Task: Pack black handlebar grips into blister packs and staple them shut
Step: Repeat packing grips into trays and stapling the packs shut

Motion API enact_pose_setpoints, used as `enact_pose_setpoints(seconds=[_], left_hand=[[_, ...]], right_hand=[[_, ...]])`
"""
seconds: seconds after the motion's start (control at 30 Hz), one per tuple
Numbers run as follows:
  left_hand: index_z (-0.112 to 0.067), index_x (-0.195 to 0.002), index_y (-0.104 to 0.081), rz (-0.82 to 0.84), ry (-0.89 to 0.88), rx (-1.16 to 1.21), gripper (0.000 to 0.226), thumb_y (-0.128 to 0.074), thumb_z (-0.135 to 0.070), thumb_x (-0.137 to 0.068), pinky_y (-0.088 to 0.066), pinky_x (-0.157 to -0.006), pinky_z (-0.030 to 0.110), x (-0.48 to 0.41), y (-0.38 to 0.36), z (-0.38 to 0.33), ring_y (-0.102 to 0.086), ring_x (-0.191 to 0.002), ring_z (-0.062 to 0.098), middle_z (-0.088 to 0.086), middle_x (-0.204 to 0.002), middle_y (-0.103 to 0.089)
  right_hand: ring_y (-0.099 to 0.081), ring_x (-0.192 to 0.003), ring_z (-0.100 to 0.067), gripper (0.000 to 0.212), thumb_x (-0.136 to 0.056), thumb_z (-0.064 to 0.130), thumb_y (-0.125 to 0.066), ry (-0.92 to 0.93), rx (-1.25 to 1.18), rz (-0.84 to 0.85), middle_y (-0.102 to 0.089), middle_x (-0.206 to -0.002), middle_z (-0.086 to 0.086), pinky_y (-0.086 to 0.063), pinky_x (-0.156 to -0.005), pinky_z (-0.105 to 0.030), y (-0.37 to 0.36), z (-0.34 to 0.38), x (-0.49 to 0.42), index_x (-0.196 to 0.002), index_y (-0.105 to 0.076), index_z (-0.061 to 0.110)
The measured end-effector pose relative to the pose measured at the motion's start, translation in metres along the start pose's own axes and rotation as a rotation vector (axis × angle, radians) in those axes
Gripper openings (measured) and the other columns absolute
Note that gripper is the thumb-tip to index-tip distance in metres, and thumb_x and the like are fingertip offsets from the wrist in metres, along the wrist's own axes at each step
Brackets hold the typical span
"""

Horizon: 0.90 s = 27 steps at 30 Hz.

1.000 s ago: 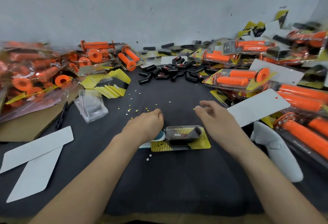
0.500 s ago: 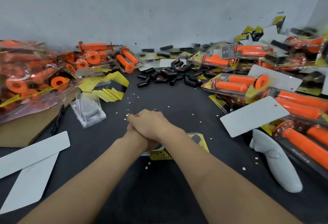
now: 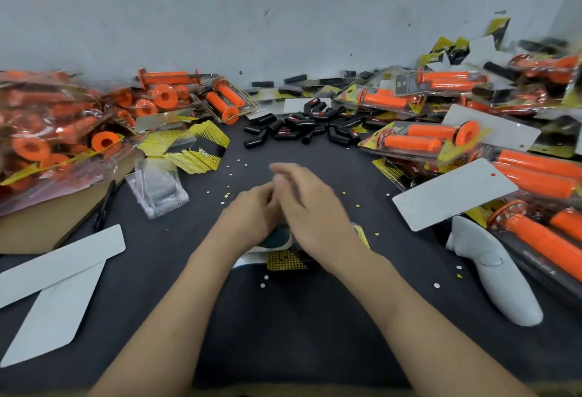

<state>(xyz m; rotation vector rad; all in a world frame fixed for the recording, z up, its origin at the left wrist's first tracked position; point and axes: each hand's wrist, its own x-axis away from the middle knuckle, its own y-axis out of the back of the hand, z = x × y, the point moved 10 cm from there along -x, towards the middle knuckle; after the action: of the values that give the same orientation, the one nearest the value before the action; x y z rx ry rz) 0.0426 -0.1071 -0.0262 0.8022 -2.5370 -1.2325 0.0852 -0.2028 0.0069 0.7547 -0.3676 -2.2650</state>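
Mid-table, my left hand point(image 3: 252, 217) grips a teal and white stapler point(image 3: 274, 240) set on a blister pack with a yellow card point(image 3: 285, 260). The hands hide most of that pack and whatever is in it. My right hand point(image 3: 310, 207) hovers just above and beside the left, blurred, with its fingers stretched out and holding nothing. A heap of loose black handlebar grips point(image 3: 302, 127) lies at the back of the table, beyond both hands.
Empty clear blister shells point(image 3: 157, 188) and yellow cards point(image 3: 189, 148) sit at left. White backing cards lie at front left point(image 3: 59, 258) and right point(image 3: 453, 195). Packed orange grips are heaped left point(image 3: 47, 144) and right point(image 3: 425, 141). A white handheld device point(image 3: 494, 274) lies at right.
My right hand came from the right, pressed down on top of my left hand over the stapler, and now lifts off with fingers spread. The left hand stayed on the stapler.
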Motion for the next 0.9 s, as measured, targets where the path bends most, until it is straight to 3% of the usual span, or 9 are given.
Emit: enact_pose_setpoints(seconds=[0.1, 0.2, 0.33, 0.57, 0.63, 0.73, 0.8, 0.9], left_hand=[[-0.02, -0.094, -0.069, -0.061, -0.011, 0.082, 0.038, -0.037, -0.039, -0.104, -0.052, -0.077, 0.033, -0.005, 0.008, 0.001, -0.067, -0.083, 0.016, -0.001, -0.087, -0.071], [-0.02, -0.093, -0.07, -0.111, 0.042, 0.405, 0.041, -0.039, -0.044, -0.104, -0.046, -0.057, 0.022, -0.004, 0.017, 0.011, -0.061, -0.062, 0.009, -0.006, -0.074, -0.068], [-0.019, -0.096, -0.07, -0.096, 0.07, 0.53, 0.045, -0.038, -0.049, -0.103, -0.044, -0.055, 0.026, -0.002, 0.019, 0.018, -0.059, -0.064, 0.013, -0.005, -0.075, -0.068], [-0.022, -0.101, -0.067, -0.124, -0.05, 0.489, 0.031, -0.039, -0.035, -0.106, -0.048, -0.061, 0.03, 0.002, 0.025, 0.004, -0.061, -0.071, 0.011, -0.006, -0.08, -0.069], [-0.027, -0.108, -0.065, -0.129, -0.14, 0.388, 0.022, -0.044, -0.021, -0.105, -0.051, -0.074, 0.03, 0.004, 0.028, -0.006, -0.063, -0.084, 0.009, -0.009, -0.092, -0.07], [-0.037, -0.119, -0.059, -0.068, -0.329, 0.129, 0.043, -0.05, -0.001, -0.097, -0.044, -0.087, 0.016, 0.012, 0.023, -0.03, -0.054, -0.111, 0.0, -0.019, -0.118, -0.058], [-0.042, -0.118, -0.058, -0.036, -0.432, -0.001, 0.049, -0.058, -0.002, -0.09, -0.039, -0.091, 0.012, 0.016, 0.017, -0.045, -0.046, -0.118, 0.0, -0.025, -0.127, -0.049], [-0.039, -0.106, -0.065, -0.155, -0.507, -0.063, 0.037, -0.068, -0.01, -0.084, -0.037, -0.088, 0.01, 0.02, 0.027, -0.056, -0.048, -0.11, 0.002, -0.024, -0.119, -0.055]], right_hand=[[-0.049, -0.12, -0.008, 0.033, -0.1, 0.025, -0.042, -0.02, 0.197, 0.111, -0.059, -0.127, 0.016, -0.038, -0.106, -0.036, 0.024, -0.023, 0.027, -0.126, -0.06, 0.036], [-0.039, -0.132, -0.01, 0.04, -0.099, 0.044, -0.045, -0.061, 0.431, 0.354, -0.049, -0.14, 0.015, -0.026, -0.115, -0.035, 0.022, -0.047, 0.041, -0.138, -0.05, 0.038], [-0.033, -0.129, -0.005, 0.058, -0.091, 0.055, -0.061, -0.103, 0.407, 0.508, -0.041, -0.139, 0.022, -0.031, -0.108, -0.027, 0.022, -0.068, 0.05, -0.143, -0.034, 0.051], [-0.043, -0.117, -0.001, 0.047, -0.091, 0.048, -0.065, -0.155, 0.364, 0.377, -0.045, -0.121, 0.027, -0.037, -0.094, -0.022, 0.064, -0.086, 0.038, -0.133, -0.045, 0.057], [-0.047, -0.113, 0.003, 0.046, -0.088, 0.051, -0.066, -0.168, 0.298, 0.309, -0.048, -0.12, 0.03, -0.037, -0.088, -0.015, 0.08, -0.086, 0.034, -0.129, -0.047, 0.059], [-0.046, -0.112, 0.014, 0.051, -0.077, 0.064, -0.064, -0.166, 0.182, 0.228, -0.049, -0.116, 0.038, -0.037, -0.085, -0.01, 0.091, -0.076, 0.029, -0.125, -0.048, 0.065], [-0.046, -0.111, 0.018, 0.054, -0.072, 0.068, -0.063, -0.158, 0.111, 0.198, -0.052, -0.118, 0.037, -0.037, -0.088, -0.012, 0.091, -0.07, 0.026, -0.124, -0.049, 0.067], [-0.048, -0.108, 0.022, 0.048, -0.072, 0.068, -0.064, -0.16, 0.023, 0.21, -0.058, -0.115, 0.039, -0.039, -0.083, -0.006, 0.085, -0.062, 0.025, -0.119, -0.052, 0.069]])
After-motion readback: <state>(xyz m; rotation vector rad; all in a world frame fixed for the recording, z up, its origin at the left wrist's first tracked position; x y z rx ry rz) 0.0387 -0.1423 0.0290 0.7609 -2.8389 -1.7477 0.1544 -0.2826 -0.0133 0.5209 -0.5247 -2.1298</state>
